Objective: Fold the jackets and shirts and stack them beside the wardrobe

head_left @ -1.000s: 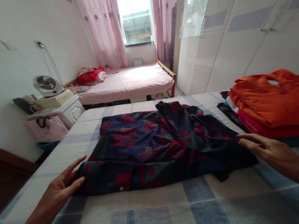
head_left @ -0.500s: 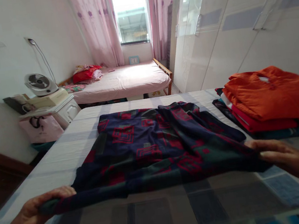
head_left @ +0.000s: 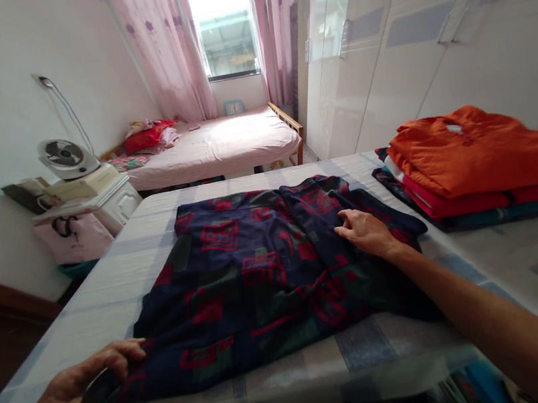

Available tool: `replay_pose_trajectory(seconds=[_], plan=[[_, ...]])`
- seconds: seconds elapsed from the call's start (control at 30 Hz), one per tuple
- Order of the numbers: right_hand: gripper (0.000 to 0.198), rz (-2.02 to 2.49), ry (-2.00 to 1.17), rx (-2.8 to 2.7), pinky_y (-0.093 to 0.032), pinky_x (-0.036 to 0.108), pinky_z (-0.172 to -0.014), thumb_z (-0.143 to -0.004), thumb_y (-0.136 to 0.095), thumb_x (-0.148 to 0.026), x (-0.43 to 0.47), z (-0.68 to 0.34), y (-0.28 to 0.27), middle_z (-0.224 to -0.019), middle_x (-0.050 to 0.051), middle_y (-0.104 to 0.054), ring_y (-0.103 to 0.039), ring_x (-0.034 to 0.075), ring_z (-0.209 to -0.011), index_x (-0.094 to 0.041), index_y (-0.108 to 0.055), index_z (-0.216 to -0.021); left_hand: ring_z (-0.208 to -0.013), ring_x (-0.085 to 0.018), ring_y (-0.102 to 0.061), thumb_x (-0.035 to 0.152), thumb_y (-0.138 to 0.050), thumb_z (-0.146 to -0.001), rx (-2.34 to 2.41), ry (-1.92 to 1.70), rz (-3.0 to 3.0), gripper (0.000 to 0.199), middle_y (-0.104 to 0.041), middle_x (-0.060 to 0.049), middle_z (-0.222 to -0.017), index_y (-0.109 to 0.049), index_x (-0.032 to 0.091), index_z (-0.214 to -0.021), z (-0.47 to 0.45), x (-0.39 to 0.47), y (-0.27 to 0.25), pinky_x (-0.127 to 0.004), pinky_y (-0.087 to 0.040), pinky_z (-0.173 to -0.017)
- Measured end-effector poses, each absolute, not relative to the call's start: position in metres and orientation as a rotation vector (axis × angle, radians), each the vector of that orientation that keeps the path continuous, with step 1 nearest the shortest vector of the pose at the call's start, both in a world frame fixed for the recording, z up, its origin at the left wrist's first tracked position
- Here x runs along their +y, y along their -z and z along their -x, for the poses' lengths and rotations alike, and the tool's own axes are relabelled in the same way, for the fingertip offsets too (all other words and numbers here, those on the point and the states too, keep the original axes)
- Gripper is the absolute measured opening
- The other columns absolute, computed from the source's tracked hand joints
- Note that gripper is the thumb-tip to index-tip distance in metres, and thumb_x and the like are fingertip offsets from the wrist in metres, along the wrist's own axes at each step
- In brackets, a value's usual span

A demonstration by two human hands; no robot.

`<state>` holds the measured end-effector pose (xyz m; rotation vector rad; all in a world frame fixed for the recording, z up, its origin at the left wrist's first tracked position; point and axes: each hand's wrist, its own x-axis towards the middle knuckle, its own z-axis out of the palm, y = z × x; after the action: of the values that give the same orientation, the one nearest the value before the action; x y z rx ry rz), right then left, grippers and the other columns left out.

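A dark navy garment (head_left: 264,269) with red square patterns and green patches lies spread over the bed, its kind not clear to me. My left hand (head_left: 105,371) is closed around its near left corner, fingers over the cloth. My right hand (head_left: 367,230) is over the right part of the garment, fingers bent and fingertips a little apart; whether they press on the cloth is hard to see. Some loose folds run beneath and beside that hand.
A stack of folded clothes with an orange top (head_left: 484,152) stands on the bed at right. Blue-and-white checked sheet (head_left: 141,227) covers the bed. Beyond are a second bed (head_left: 225,144), a small fan (head_left: 67,157) on a cabinet, and white wardrobes (head_left: 406,73).
My right hand has let go of the near right corner and moved up and left over the garment. The near edge, raised before, now lies lower on the bed.
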<state>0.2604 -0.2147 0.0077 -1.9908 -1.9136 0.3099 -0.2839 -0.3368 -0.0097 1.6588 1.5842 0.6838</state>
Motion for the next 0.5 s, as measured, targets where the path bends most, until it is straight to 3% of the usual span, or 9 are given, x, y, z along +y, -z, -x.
replay_pose_trajectory(seconds=[0.07, 0.13, 0.23, 0.33, 0.4, 0.5], plan=[[0.022, 1.988, -0.308, -1.919, -0.046, 0.027, -0.076, -0.081, -0.049, -0.027, -0.209, -0.262, -0.001, -0.089, 0.005, -0.070, -0.064, 0.020, -0.086, -0.020, -0.067, -0.092, -0.105, -0.031, -0.061, 0.046, -0.066, -0.056, 1.592, -0.675, -1.651, 0.009, -0.073, 0.002, -0.092, -0.069, 0.038, -0.058, 0.283, -0.340, 0.009, -0.037, -0.047, -0.092], [0.022, 1.973, -0.272, -1.863, -0.045, 0.026, -0.076, -0.082, -0.046, -0.025, -0.209, -0.268, 0.003, -0.090, 0.005, -0.069, -0.064, 0.018, -0.083, -0.020, -0.067, -0.086, -0.107, -0.031, -0.060, 0.044, -0.065, -0.055, 1.599, -0.655, -1.662, 0.011, -0.073, 0.003, -0.096, -0.071, 0.040, -0.064, 0.283, -0.343, 0.008, -0.037, -0.046, -0.094], [0.028, 1.994, -0.169, -1.726, -0.045, 0.028, -0.075, -0.078, -0.054, -0.037, -0.211, -0.273, 0.007, -0.099, 0.011, -0.067, -0.063, 0.020, -0.084, -0.016, -0.065, -0.094, -0.114, -0.031, -0.057, 0.041, -0.068, -0.051, 1.595, -0.576, -1.710, 0.033, -0.070, 0.005, -0.108, -0.073, 0.043, -0.083, 0.286, -0.346, 0.010, -0.037, -0.041, -0.101], [0.028, 1.931, -0.254, -1.677, -0.045, 0.031, -0.075, -0.071, -0.061, -0.038, -0.211, -0.270, 0.011, -0.092, 0.010, -0.068, -0.063, 0.022, -0.083, -0.018, -0.064, -0.090, -0.119, -0.031, -0.053, 0.041, -0.071, -0.050, 1.634, -0.435, -1.777, 0.050, -0.066, 0.007, -0.118, -0.070, 0.046, -0.100, 0.284, -0.348, 0.010, -0.039, -0.037, -0.105], [0.018, 1.867, -0.312, -1.673, -0.045, 0.030, -0.074, -0.074, -0.056, -0.034, -0.212, -0.268, 0.008, -0.082, 0.006, -0.068, -0.063, 0.020, -0.080, -0.020, -0.064, -0.082, -0.120, -0.030, -0.053, 0.045, -0.068, -0.055, 1.669, -0.398, -1.817, 0.043, -0.066, 0.005, -0.118, -0.071, 0.044, -0.098, 0.277, -0.350, 0.006, -0.039, -0.037, -0.105], [0.021, 1.688, -0.435, -1.576, -0.046, 0.027, -0.070, -0.078, -0.050, -0.037, -0.226, -0.267, -0.008, -0.080, 0.002, -0.066, -0.062, 0.017, -0.075, -0.021, -0.061, -0.086, -0.116, -0.030, -0.056, 0.047, -0.062, -0.061, 1.686, -0.436, -1.860, 0.029, -0.069, 0.001, -0.111, -0.075, 0.040, -0.086, 0.267, -0.354, -0.001, -0.039, -0.040, -0.102]])
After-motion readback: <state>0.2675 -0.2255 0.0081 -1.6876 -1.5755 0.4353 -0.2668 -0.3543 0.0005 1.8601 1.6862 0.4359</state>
